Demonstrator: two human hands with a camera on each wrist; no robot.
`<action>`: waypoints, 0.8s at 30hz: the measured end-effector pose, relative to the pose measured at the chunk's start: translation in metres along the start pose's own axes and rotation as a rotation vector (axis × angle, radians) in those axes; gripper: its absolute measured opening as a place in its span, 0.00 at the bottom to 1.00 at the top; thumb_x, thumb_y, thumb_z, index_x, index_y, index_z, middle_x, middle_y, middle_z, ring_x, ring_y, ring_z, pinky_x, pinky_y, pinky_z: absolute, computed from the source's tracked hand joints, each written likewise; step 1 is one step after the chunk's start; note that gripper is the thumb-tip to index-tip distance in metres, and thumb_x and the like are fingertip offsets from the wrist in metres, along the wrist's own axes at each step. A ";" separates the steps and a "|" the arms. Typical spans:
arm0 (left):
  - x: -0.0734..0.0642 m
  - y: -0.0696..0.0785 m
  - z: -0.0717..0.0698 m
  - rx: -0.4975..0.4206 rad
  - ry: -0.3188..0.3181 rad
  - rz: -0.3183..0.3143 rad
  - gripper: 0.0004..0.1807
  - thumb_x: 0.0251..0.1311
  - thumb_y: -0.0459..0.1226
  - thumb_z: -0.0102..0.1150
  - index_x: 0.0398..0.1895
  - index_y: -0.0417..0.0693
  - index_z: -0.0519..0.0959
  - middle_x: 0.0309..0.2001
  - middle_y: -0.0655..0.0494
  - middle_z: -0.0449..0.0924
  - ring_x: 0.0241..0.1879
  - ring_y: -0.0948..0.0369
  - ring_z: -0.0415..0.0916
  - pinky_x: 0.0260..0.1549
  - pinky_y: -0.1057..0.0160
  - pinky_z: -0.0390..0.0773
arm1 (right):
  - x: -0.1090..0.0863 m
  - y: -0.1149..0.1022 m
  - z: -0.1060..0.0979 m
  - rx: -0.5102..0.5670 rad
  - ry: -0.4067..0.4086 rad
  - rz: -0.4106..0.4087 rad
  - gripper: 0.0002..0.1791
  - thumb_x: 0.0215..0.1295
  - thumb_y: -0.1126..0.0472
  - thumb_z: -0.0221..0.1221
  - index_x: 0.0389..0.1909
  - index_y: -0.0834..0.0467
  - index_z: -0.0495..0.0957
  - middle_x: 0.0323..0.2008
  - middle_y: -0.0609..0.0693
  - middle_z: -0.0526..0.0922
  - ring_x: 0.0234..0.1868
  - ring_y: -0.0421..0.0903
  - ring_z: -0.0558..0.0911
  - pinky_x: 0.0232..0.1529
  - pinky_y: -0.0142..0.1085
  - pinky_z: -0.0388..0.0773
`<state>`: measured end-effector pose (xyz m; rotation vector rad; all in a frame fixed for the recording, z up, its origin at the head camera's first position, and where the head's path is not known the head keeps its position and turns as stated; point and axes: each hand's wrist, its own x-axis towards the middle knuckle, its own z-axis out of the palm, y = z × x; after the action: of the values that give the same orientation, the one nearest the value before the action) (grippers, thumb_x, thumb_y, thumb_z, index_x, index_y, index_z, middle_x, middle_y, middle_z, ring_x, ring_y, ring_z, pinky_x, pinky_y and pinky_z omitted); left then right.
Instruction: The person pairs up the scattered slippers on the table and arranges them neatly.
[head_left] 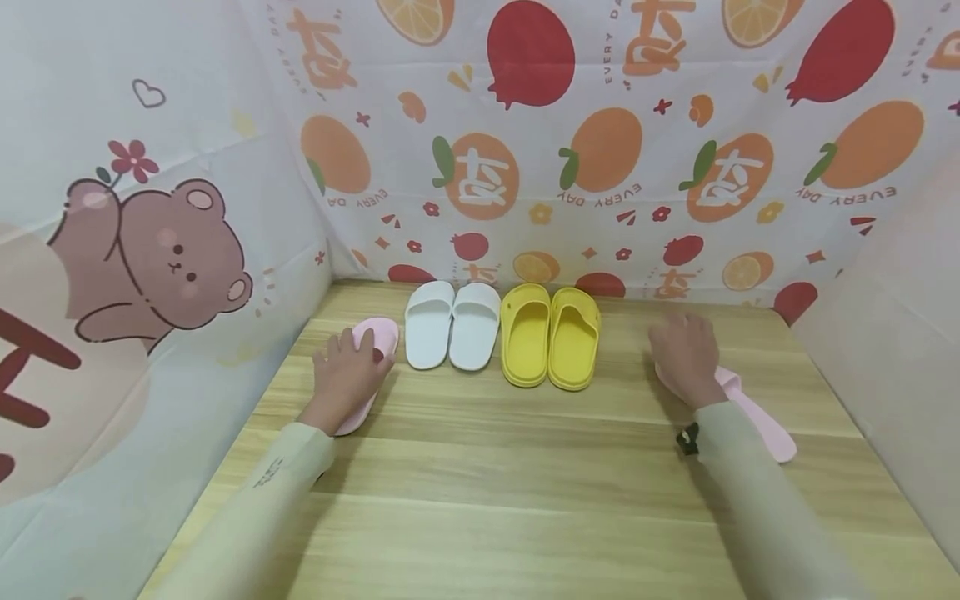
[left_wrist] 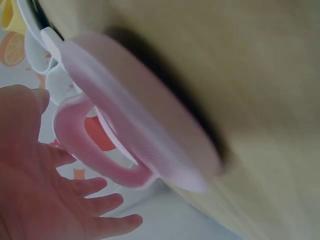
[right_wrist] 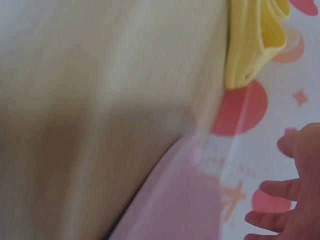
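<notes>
On the left of the wooden surface lies a pink slipper (head_left: pixel 386 332), with my left hand (head_left: pixel 345 372) just above it. In the left wrist view, the fingers of that hand spread loosely beside the slipper's strap (left_wrist: pixel 75 135), and no grip on it shows. A second pink slipper (head_left: pixel 765 427) lies slanted at the right, partly hidden under my right hand (head_left: pixel 686 354) and forearm. The right wrist view shows the right fingers (right_wrist: pixel 275 189) extended, apart from the pink slipper (right_wrist: pixel 175 200).
Between the hands, a pair of white slippers (head_left: pixel 429 340) and a pair of yellow slippers (head_left: pixel 526 346) stand side by side near the back wall. Printed cloth (head_left: pixel 667 75) covers the back, and a bear-printed sheet (head_left: pixel 172 250) hangs at the left. Bare wooden surface (head_left: pixel 495 500) lies in front.
</notes>
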<state>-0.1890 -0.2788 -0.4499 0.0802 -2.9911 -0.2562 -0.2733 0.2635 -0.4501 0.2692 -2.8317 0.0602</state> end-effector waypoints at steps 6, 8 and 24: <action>-0.014 -0.007 0.000 -0.032 -0.026 0.006 0.41 0.71 0.56 0.49 0.76 0.38 0.55 0.67 0.26 0.57 0.63 0.29 0.59 0.55 0.26 0.62 | -0.031 0.034 0.000 0.180 0.003 0.066 0.22 0.71 0.56 0.50 0.48 0.73 0.79 0.53 0.74 0.78 0.57 0.73 0.71 0.62 0.64 0.62; -0.017 -0.008 0.001 -0.038 -0.044 0.005 0.41 0.73 0.56 0.47 0.77 0.38 0.53 0.69 0.26 0.55 0.63 0.28 0.60 0.54 0.27 0.65 | -0.037 0.042 0.001 0.316 -0.005 0.154 0.26 0.73 0.56 0.47 0.56 0.76 0.74 0.57 0.76 0.74 0.62 0.74 0.68 0.65 0.63 0.58; -0.005 -0.012 -0.002 -0.149 -0.087 0.004 0.37 0.76 0.53 0.43 0.74 0.33 0.55 0.65 0.20 0.59 0.59 0.25 0.63 0.57 0.28 0.65 | -0.068 0.069 0.010 0.461 -0.181 0.087 0.32 0.77 0.48 0.46 0.63 0.74 0.68 0.61 0.75 0.71 0.64 0.73 0.68 0.64 0.66 0.60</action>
<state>-0.1838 -0.2901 -0.4509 0.0483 -3.0459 -0.4926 -0.2253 0.3429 -0.4803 0.2574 -2.9727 0.7465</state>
